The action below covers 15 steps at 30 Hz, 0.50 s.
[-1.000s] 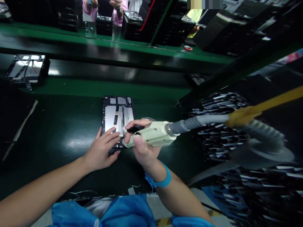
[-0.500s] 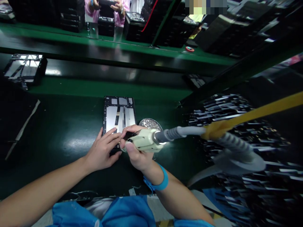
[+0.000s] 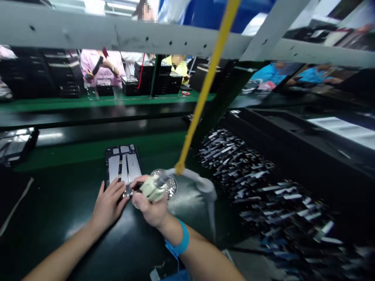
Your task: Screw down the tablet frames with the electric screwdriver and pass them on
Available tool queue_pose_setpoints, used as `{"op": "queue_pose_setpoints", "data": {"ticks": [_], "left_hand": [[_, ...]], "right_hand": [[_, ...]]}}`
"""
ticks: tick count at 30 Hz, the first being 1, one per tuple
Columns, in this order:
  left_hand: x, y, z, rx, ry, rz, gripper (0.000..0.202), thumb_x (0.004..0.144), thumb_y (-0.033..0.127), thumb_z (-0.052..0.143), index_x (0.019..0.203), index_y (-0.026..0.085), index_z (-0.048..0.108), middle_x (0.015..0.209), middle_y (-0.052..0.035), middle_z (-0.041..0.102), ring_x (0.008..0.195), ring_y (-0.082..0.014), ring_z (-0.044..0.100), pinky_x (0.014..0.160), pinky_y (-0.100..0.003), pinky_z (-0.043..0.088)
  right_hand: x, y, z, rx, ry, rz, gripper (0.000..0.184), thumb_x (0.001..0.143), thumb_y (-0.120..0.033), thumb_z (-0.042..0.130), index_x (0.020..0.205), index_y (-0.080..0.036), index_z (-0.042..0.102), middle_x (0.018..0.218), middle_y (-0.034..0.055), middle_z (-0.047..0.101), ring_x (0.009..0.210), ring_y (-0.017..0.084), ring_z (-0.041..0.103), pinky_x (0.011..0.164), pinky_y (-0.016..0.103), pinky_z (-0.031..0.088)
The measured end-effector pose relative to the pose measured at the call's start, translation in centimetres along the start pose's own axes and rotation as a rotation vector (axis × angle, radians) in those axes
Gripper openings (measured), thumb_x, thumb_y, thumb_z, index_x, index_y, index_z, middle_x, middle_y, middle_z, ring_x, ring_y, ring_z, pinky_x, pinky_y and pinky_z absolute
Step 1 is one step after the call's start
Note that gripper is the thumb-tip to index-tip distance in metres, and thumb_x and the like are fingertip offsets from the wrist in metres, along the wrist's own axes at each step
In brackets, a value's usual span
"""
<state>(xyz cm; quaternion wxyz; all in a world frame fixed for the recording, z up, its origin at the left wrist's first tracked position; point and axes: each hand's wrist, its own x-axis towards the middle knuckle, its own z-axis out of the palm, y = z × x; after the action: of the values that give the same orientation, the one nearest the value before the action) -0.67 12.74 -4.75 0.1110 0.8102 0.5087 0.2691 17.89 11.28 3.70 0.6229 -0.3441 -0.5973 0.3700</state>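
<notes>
A dark phone-like or tablet-like device (image 3: 133, 164) lies face down on the bench with its silvery inside and flat dark strips showing. My left hand (image 3: 108, 205) rests on its lower end, fingers stretched out over it. Wrapped round a pale electric screwdriver (image 3: 152, 190) is my right hand (image 3: 150, 210), its wrist in a blue band. The screwdriver points left at the device's lower end; its tip is hidden by my fingers. Just behind the right hand, a round dish of small screws (image 3: 172, 186) is partly covered by the tool.
A yellow strap (image 3: 202, 103) hangs from above to the screwdriver's grey cable. Many dark, shiny-edged pieces (image 3: 281, 203) stand packed at the right. Another device (image 3: 16, 144) lies at the far left. Several people work beyond the bench near black stacks (image 3: 63, 74).
My view has tilted up and turned right, so the bench things appear lower and further left. Both hands stay at the device, the screwdriver still in my right hand.
</notes>
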Motion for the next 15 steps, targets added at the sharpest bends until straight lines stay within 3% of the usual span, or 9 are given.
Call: {"op": "queue_pose_setpoints", "data": {"ticks": [2, 5, 8, 10, 12, 14, 15], "left_hand": [[4.6, -1.6, -0.8, 0.028, -0.011, -0.101, 0.033, 0.098, 0.028, 0.058, 0.127, 0.022, 0.072, 0.144, -0.0146, 0.065, 0.146, -0.0366, 0.048, 0.125, -0.070, 0.015], [11.5, -3.4, -2.7, 0.070, 0.056, -0.197, 0.035, 0.096, 0.022, 0.060, 0.128, 0.018, 0.071, 0.148, -0.0185, 0.061, 0.151, -0.0387, 0.041, 0.125, -0.071, 0.015], [14.3, -2.5, -4.8, 0.078, 0.133, -0.272, 0.042, 0.094, 0.020, 0.062, 0.135, 0.014, 0.066, 0.150, -0.0239, 0.056, 0.150, -0.0420, 0.041, 0.120, -0.075, 0.023], [12.8, -0.2, -6.6, 0.072, 0.161, -0.237, 0.043, 0.093, 0.022, 0.065, 0.135, 0.015, 0.066, 0.147, -0.0215, 0.060, 0.144, -0.0373, 0.050, 0.121, -0.064, 0.035], [9.2, 2.7, -9.4, 0.065, 0.170, -0.145, 0.041, 0.092, 0.030, 0.070, 0.131, 0.019, 0.070, 0.141, -0.0142, 0.066, 0.135, -0.0277, 0.060, 0.117, -0.044, 0.047], [4.4, 5.6, -13.4, 0.058, 0.193, -0.022, 0.043, 0.090, 0.038, 0.074, 0.132, 0.026, 0.069, 0.142, -0.0068, 0.067, 0.127, -0.0201, 0.066, 0.109, -0.029, 0.053], [1.9, 6.9, -15.9, -0.006, 0.252, 0.128, 0.042, 0.092, 0.036, 0.072, 0.132, 0.023, 0.069, 0.141, -0.0108, 0.067, 0.123, -0.0222, 0.069, 0.105, -0.031, 0.056]], "right_hand": [[0.5, 0.5, -1.3, 0.047, 0.068, 0.021, 0.020, 0.089, -0.036, 0.067, 0.102, -0.021, 0.066, 0.073, 0.0000, 0.068, 0.054, 0.014, 0.062, 0.053, 0.028, 0.055], [1.2, 1.9, -2.9, -0.009, 0.130, 0.044, 0.019, 0.090, -0.035, 0.068, 0.101, -0.020, 0.066, 0.064, -0.0020, 0.064, 0.048, 0.012, 0.057, 0.047, 0.025, 0.049], [1.9, 2.9, -3.8, -0.088, 0.106, 0.066, 0.019, 0.089, -0.036, 0.070, 0.099, -0.019, 0.067, 0.062, -0.0016, 0.065, 0.048, 0.014, 0.058, 0.048, 0.025, 0.051], [2.2, 3.0, -4.3, -0.115, 0.098, 0.067, 0.023, 0.087, -0.040, 0.071, 0.097, -0.019, 0.067, 0.062, -0.0006, 0.065, 0.049, 0.015, 0.059, 0.047, 0.026, 0.052], [2.6, 2.8, -4.6, -0.157, 0.082, 0.096, 0.028, 0.084, -0.044, 0.073, 0.096, -0.019, 0.067, 0.064, 0.0015, 0.066, 0.051, 0.016, 0.061, 0.047, 0.026, 0.052], [3.2, 2.8, -4.9, -0.212, 0.119, 0.131, 0.034, 0.080, -0.049, 0.074, 0.095, -0.018, 0.068, 0.066, 0.0032, 0.067, 0.053, 0.018, 0.063, 0.049, 0.027, 0.054], [3.5, 2.9, -4.9, -0.218, 0.120, 0.153, 0.037, 0.078, -0.051, 0.074, 0.094, -0.019, 0.068, 0.065, 0.0031, 0.067, 0.052, 0.019, 0.062, 0.047, 0.028, 0.054]]}}
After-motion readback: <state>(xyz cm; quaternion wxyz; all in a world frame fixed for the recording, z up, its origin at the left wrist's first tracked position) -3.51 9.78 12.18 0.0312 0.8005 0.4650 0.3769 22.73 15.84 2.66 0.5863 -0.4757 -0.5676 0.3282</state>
